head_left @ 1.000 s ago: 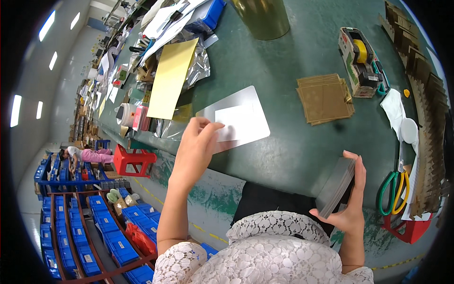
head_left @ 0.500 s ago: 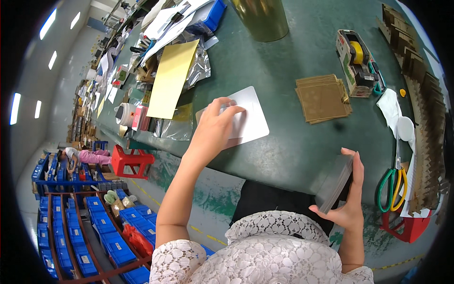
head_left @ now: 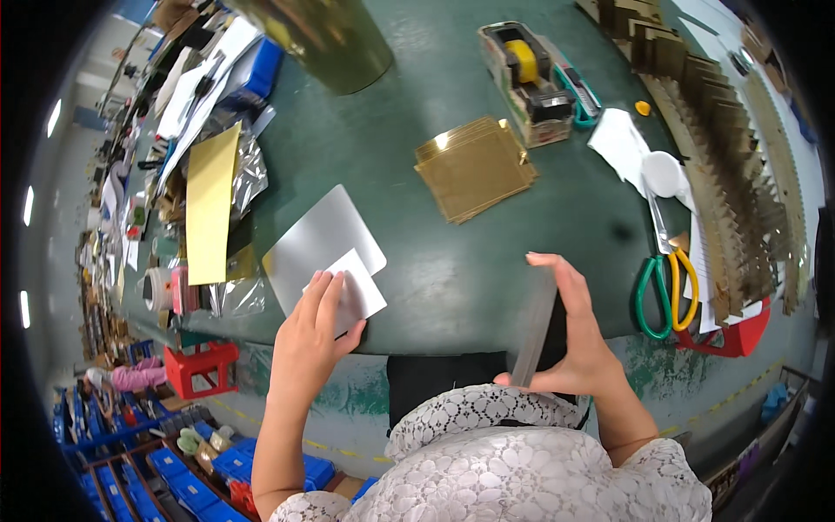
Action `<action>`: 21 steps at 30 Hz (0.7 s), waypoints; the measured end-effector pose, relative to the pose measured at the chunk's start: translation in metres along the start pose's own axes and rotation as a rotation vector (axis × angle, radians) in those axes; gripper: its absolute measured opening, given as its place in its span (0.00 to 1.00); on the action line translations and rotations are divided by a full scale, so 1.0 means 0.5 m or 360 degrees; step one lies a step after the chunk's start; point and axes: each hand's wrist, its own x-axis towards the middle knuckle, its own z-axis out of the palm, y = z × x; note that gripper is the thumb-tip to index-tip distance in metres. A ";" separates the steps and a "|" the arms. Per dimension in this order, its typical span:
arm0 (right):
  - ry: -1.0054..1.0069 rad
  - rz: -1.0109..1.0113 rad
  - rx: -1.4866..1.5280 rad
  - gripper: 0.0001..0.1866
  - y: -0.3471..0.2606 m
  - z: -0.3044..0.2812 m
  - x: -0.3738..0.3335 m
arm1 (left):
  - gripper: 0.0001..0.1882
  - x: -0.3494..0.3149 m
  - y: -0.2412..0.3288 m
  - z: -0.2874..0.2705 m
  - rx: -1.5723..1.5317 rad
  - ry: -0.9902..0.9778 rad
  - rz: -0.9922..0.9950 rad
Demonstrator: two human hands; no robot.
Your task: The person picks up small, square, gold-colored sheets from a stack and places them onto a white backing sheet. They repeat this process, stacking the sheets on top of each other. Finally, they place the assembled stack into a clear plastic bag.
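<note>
My left hand [head_left: 315, 326] has its fingers over a small white square sheet [head_left: 361, 287] and its thumb at the near edge. That sheet overlaps a larger pale board [head_left: 322, 228] with rounded corners, lying on the green table. My right hand [head_left: 581, 339] grips a stack of thin clear sheets [head_left: 534, 329], seen nearly edge-on, between thumb and fingers above the table's front edge. A pile of square brownish-gold sheets [head_left: 483, 172] lies beyond and between both hands.
A tape dispenser [head_left: 532, 83] stands behind the pile. At right are scissors [head_left: 668, 287], a white cloth [head_left: 619, 143] and rows of brown serrated strips [head_left: 696, 148]. A yellow sheet [head_left: 211, 204] lies at left; a gold-green cylinder [head_left: 335, 43] stands at the back.
The view has swung to the right. My left hand has drawn back toward me, and a small white square sheet now shows under its fingers. My right hand still holds the clear stack.
</note>
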 end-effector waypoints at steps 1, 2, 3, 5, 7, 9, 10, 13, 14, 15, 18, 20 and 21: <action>-0.0007 0.0004 0.0000 0.71 -0.001 0.000 -0.001 | 0.37 0.002 0.001 -0.003 0.0038 -0.0029 0.0046; 0.0004 0.0012 -0.0006 0.70 -0.003 -0.001 -0.002 | 0.37 0.006 0.005 -0.009 0.0076 -0.0058 0.0091; 0.0004 0.0018 -0.0007 0.70 -0.003 -0.001 -0.002 | 0.37 0.007 0.006 -0.016 0.0121 -0.0088 0.0126; -0.0002 0.0030 -0.0007 0.69 -0.002 -0.001 -0.003 | 0.36 0.011 0.007 -0.024 0.0186 -0.0179 0.0168; 0.0015 0.0034 -0.0024 0.69 -0.003 0.002 -0.003 | 0.34 0.015 0.008 -0.032 0.0226 -0.0196 0.0219; 0.0018 0.0057 -0.0022 0.68 -0.005 0.004 -0.004 | 0.30 0.020 0.007 -0.038 0.0221 -0.0149 0.0295; 0.0013 0.0079 -0.0011 0.68 -0.006 0.005 -0.004 | 0.29 0.024 0.008 -0.051 0.0179 -0.0208 0.0195; 0.0000 0.0099 -0.0015 0.68 -0.004 0.005 -0.006 | 0.24 0.041 0.013 -0.090 0.0020 -0.0199 -0.0032; -0.0005 0.0099 -0.0023 0.68 -0.004 0.004 -0.006 | 0.22 0.046 0.014 -0.091 -0.0059 -0.0072 -0.0048; -0.0005 0.0096 -0.0037 0.71 -0.004 0.004 -0.006 | 0.20 0.050 0.017 -0.091 -0.0140 0.0056 -0.0065; -0.0001 0.0094 -0.0078 0.76 -0.003 0.003 -0.007 | 0.21 0.063 0.067 -0.093 -0.0674 -0.0005 -0.0232; -0.0010 0.0090 -0.0088 0.76 -0.003 0.005 -0.006 | 0.20 0.072 0.120 -0.077 -0.0954 -0.0014 -0.0299; -0.0005 0.0082 -0.0087 0.76 -0.004 0.006 -0.006 | 0.19 0.077 0.152 -0.066 -0.1076 -0.0013 -0.0315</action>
